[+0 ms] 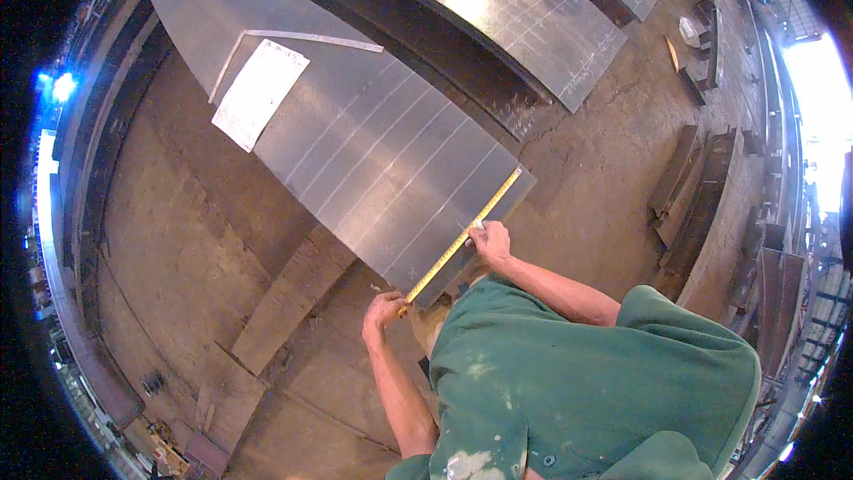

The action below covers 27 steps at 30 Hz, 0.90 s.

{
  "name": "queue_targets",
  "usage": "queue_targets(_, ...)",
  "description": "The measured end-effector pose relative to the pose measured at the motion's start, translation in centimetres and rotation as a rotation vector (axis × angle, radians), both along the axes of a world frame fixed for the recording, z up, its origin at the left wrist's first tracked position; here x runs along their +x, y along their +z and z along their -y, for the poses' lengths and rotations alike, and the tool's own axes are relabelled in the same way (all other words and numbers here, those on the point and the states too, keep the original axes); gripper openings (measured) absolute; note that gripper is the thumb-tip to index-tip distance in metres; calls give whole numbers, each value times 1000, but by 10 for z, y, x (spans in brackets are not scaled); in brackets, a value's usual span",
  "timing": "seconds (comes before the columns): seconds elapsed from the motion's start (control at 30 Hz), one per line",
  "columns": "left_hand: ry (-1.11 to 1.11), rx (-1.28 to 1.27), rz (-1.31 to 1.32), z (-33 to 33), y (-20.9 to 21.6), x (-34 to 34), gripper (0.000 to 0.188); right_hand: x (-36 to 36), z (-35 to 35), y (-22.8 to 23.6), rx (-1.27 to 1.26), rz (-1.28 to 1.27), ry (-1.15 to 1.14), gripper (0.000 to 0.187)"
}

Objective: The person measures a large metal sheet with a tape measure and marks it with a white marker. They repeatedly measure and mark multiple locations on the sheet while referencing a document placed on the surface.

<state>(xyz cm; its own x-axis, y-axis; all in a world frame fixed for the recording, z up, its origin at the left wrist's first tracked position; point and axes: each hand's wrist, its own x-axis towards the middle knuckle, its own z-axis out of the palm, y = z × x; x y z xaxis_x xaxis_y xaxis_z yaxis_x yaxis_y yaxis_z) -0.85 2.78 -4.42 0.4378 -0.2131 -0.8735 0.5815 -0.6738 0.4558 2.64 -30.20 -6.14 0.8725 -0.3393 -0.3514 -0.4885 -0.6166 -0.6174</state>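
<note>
A yellow tape measure (pixel 441 260) is pulled out across the near end of a long grey steel plate (pixel 391 160), close to its edge. My left hand (pixel 385 309) is closed on the tape's near-left end at the plate's corner; whether the case or the hook is there is hidden. My right hand (pixel 490 240) rests at the tape about midway along, fingers pinched together. A small pale thing shows at its fingertips, too small to name. Several thin chalk lines run across the plate beyond the tape, roughly in line with it.
On the plate's far part lie a white paper sheet (pixel 260 95) and a thin angled metal piece (pixel 311 36). More marked steel plates (pixel 551 27) stand beyond. Steel sections (pixel 693 204) lie on the brown floor to the right, flat pieces (pixel 293 298) to the left.
</note>
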Motion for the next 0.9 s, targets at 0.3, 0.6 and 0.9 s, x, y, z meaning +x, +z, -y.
queue_targets(0.3, 17, 9, 10, -3, -13, -6, 32, 4, -4, 8, 29, -36, -42, 31)
queue_targets(0.6, 24, 34, 20, 8, 8, 2, 32, -2, 7, -11, 40, -14, 12, 35)
queue_targets(0.9, -1, 76, 58, 10, 19, 1, 30, -3, 1, -2, 106, -64, -35, 34)
